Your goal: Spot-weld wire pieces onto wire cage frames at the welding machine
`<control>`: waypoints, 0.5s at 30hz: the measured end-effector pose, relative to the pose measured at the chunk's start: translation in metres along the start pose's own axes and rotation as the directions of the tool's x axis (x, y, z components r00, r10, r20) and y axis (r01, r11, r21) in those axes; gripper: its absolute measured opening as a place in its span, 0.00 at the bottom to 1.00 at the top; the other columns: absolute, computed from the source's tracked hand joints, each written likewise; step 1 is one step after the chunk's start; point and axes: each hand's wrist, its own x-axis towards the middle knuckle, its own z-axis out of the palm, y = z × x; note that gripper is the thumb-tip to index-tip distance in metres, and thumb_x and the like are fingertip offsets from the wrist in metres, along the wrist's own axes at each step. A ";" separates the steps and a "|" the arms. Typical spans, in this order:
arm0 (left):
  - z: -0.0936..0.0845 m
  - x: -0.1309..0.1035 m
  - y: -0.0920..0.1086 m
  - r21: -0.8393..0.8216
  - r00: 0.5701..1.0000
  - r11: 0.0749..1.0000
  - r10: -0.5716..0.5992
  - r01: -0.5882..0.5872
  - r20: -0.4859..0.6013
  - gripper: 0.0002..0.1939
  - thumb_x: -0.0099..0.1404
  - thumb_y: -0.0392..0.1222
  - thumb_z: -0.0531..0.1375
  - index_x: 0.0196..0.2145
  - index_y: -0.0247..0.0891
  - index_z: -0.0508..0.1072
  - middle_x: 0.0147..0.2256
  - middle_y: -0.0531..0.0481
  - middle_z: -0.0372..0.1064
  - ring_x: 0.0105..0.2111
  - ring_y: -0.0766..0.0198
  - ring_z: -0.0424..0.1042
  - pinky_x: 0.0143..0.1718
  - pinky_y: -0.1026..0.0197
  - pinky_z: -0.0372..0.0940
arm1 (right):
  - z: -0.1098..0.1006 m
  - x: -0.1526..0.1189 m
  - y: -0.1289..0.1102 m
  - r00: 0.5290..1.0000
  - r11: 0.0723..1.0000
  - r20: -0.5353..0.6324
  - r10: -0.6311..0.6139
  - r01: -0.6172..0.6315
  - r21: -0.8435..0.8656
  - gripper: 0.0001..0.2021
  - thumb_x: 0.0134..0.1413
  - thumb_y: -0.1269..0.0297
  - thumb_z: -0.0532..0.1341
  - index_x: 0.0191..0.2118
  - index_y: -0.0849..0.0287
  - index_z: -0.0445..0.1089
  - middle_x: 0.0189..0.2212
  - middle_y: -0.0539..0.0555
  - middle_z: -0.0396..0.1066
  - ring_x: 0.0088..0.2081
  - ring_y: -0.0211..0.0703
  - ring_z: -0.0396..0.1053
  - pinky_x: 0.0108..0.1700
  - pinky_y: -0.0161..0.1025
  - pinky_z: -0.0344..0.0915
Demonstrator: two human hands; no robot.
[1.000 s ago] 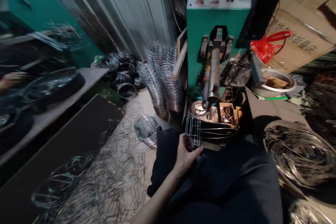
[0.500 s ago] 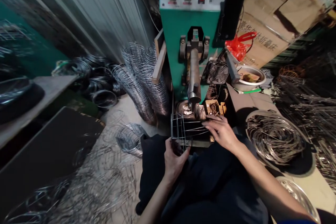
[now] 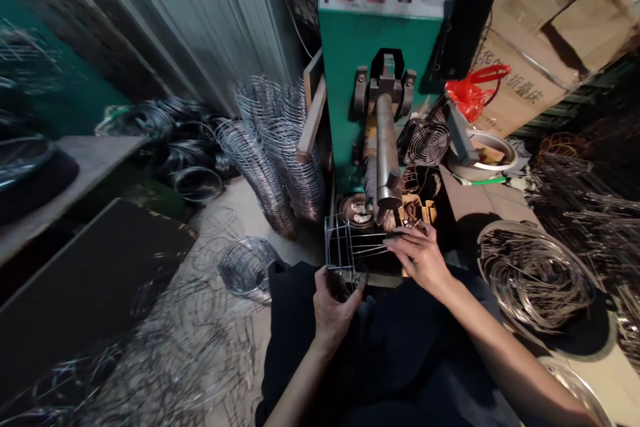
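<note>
While the left hand (image 3: 334, 303) grips the lower corner of a small wire cage frame (image 3: 345, 250) at the centre of the frame, its fingers closed around the wires, the right hand (image 3: 419, 255) rests on the frame's right side with fingers pinching thin wires there. Just above stands a green machine (image 3: 373, 47) with a steel cylinder arm (image 3: 387, 153). Coiled wire rings (image 3: 537, 277) lie at the lower right.

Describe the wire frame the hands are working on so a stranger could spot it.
Find the green machine with its grey steel arm. Just below the arm's tip sits a small boxy wire cage, gripped by the left hand; unlike the round wire coils nearby, it is square-gridded.
</note>
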 end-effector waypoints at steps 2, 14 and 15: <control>-0.001 0.003 -0.003 -0.022 1.000 1.000 0.012 -0.012 -0.015 0.29 0.54 0.46 0.70 0.49 0.41 0.61 0.31 0.55 0.70 0.29 0.64 0.70 0.33 0.63 0.66 | 0.002 0.004 0.000 1.000 1.000 -0.017 -0.016 0.016 0.015 0.08 0.66 0.67 0.58 0.43 0.52 0.76 0.39 0.52 0.80 0.52 0.48 0.73 0.61 0.53 0.47; -0.001 0.021 -0.010 -0.066 0.997 0.996 0.063 -0.065 -0.039 0.30 0.55 0.47 0.70 0.50 0.41 0.61 0.33 0.53 0.68 0.31 0.63 0.69 0.35 0.62 0.66 | 0.006 0.023 0.002 0.997 0.998 -0.055 -0.060 0.060 0.010 0.10 0.67 0.66 0.57 0.43 0.51 0.76 0.38 0.52 0.80 0.50 0.47 0.73 0.60 0.53 0.47; -0.001 0.023 -0.011 -0.063 0.997 0.996 0.059 -0.062 -0.047 0.30 0.54 0.47 0.70 0.49 0.41 0.61 0.31 0.54 0.67 0.30 0.64 0.69 0.33 0.63 0.66 | 0.007 0.024 0.002 0.997 0.998 -0.054 -0.063 0.063 0.006 0.10 0.67 0.66 0.57 0.43 0.51 0.76 0.39 0.52 0.80 0.50 0.47 0.73 0.60 0.52 0.47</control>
